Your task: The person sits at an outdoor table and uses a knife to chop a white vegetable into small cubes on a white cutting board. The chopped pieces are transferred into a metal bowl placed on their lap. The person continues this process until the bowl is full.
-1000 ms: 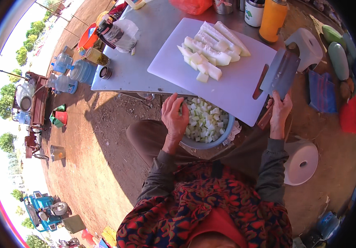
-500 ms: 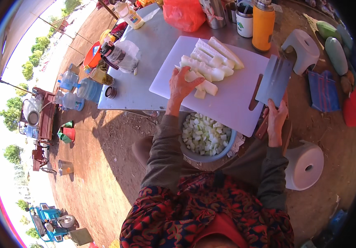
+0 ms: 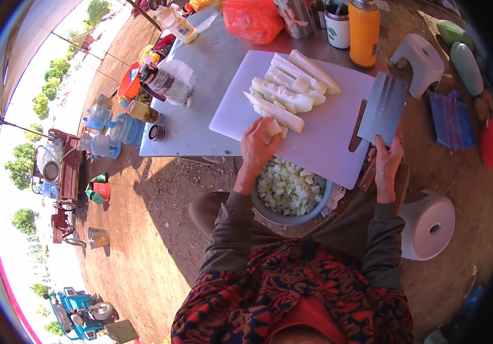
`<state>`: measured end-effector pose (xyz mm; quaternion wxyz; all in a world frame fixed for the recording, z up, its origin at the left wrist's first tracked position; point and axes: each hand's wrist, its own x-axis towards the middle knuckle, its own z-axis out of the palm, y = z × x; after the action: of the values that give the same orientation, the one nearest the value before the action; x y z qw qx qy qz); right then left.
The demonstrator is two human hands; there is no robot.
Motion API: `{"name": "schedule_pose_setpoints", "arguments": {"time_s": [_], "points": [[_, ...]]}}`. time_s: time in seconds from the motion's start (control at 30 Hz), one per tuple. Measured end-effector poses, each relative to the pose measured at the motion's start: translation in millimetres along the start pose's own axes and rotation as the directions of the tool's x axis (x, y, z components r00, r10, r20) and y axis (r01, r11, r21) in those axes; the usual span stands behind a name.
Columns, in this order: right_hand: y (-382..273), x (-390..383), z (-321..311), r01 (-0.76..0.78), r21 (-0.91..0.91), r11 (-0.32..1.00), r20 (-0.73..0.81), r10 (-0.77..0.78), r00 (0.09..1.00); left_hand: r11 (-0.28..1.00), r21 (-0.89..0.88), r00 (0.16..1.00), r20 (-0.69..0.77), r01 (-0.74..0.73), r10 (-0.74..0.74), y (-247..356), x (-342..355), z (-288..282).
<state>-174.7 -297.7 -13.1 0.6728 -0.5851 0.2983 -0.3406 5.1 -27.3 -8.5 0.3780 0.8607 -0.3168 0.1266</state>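
A white cutting board (image 3: 329,155) lies on the metal table's front edge, with long pale pieces of peeled gourd (image 3: 285,86) on it. My left hand (image 3: 258,146) is at the board's lower-left edge, fingers curled around a small pale chunk (image 3: 273,129). My right hand (image 3: 387,166) grips a cleaver, whose broad blade (image 3: 381,106) is raised at the board's right side, beside its handle slot. Just below the board's edge, between my knees, a grey-blue basin (image 3: 315,213) holds several diced pale cubes (image 3: 286,189), partly covered by the board.
The metal table (image 3: 183,137) bears jars, bottles, a red plastic bag (image 3: 252,20), mugs and an orange flask (image 3: 364,34). Plastic stools (image 3: 427,226) stand to my right, near gourds (image 3: 465,66). Water jugs (image 3: 123,129), a cart (image 3: 66,172) and a blue vehicle (image 3: 80,312) are on my left.
My left hand went up onto the gourd pieces, then moved down toward the board's near edge with a small chunk. The cleaver stayed in my right hand at the right.
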Motion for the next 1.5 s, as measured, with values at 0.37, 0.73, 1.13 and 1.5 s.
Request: {"name": "schedule_pose_setpoints", "arguments": {"time_s": [0.37, 0.73, 1.13, 1.5], "points": [[4.4, 0.7, -3.9, 0.007, -0.032, 0.999, -0.002, -0.007, 1.0, 0.959, -0.175, 0.963, -0.114, 0.223, -0.245, -5.3, 40.2, -15.9], [3.9, -0.3, -0.6, 0.037, -0.041, 0.998, -0.018, -0.037, 0.999, 0.921, -0.268, 0.876, 0.463, 0.283, -0.134, -72.7, 107.8, -36.1], [5.6, 0.6, 0.3, 0.037, -0.026, 0.999, -0.01, -0.037, 0.999, 0.962, -0.27, 0.97, 0.223, -0.035, 0.098, -41.8, 95.8, -50.0], [-22.6, -10.6, 3.3, -0.083, 0.0, 0.997, 0.024, 0.083, 0.996, 0.929, -0.354, 0.988, 0.062, -0.108, 0.139, 7.1, 69.2, -62.6]]}}
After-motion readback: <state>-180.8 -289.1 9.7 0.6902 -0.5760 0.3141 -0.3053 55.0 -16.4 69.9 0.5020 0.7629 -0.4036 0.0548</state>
